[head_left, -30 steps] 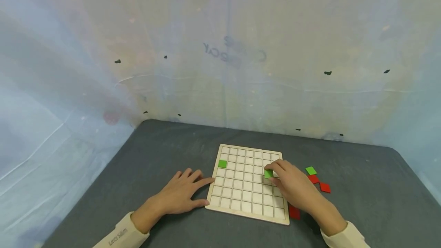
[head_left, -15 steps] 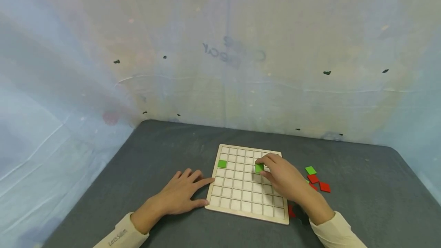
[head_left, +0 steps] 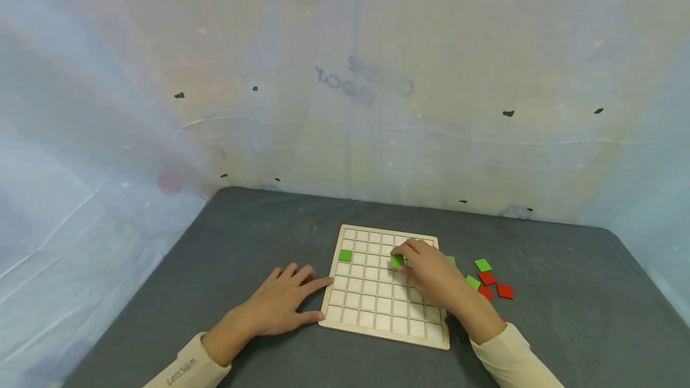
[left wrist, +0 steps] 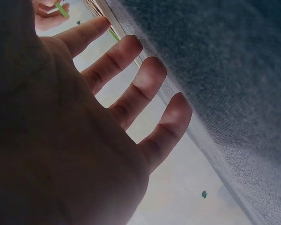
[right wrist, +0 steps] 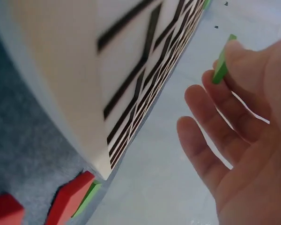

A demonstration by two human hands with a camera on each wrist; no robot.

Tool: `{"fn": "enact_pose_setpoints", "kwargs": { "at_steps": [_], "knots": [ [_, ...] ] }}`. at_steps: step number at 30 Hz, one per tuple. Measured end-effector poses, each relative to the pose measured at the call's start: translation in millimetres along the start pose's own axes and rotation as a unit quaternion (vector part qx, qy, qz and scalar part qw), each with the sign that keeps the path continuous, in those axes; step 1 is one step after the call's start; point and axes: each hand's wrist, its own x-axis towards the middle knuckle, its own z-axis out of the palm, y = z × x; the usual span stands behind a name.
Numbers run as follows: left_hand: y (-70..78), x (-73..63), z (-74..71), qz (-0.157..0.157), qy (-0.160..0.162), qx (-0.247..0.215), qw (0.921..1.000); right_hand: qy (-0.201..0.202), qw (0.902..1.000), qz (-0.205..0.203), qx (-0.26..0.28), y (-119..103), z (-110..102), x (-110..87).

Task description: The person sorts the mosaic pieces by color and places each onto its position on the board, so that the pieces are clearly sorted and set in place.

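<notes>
A pale wooden grid board [head_left: 377, 305] lies on the dark cloth. My right hand [head_left: 435, 279] is over its upper right part and pinches a green square tile [head_left: 396, 261] between thumb and index finger. In the right wrist view the held tile [right wrist: 219, 72] is tilted and apart from the grid, the other fingers loosely bent. Another green tile [head_left: 345, 255] sits in a cell by the board's left edge. My left hand [head_left: 283, 303] rests on the cloth with fingers spread, its index fingertip and thumb at the board's left edge.
Right of the board lie loose green tiles [head_left: 483, 264] and red tiles [head_left: 505, 290], some partly hidden by my right arm. The dark table [head_left: 259, 220] ends at a pale hanging sheet [head_left: 345, 154] behind and at the sides.
My right hand has moved left across the board with the green tile, uncovering more loose tiles on the right. The left hand has stayed at the board's edge.
</notes>
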Motion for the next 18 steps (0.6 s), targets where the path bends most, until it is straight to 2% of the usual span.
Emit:
{"fn": "enact_pose_setpoints", "kwargs": {
  "at_steps": [10,18],
  "knots": [
    [-2.3,0.6,2.1,0.001,-0.003,0.001,1.0,0.002,0.9998,0.011,0.016,-1,-6,12.2],
    [-2.7,0.2,0.3,-0.001,-0.004,-0.002,1.0,-0.019,0.9995,0.02,0.013,-3,4,16.9]
  ]
}}
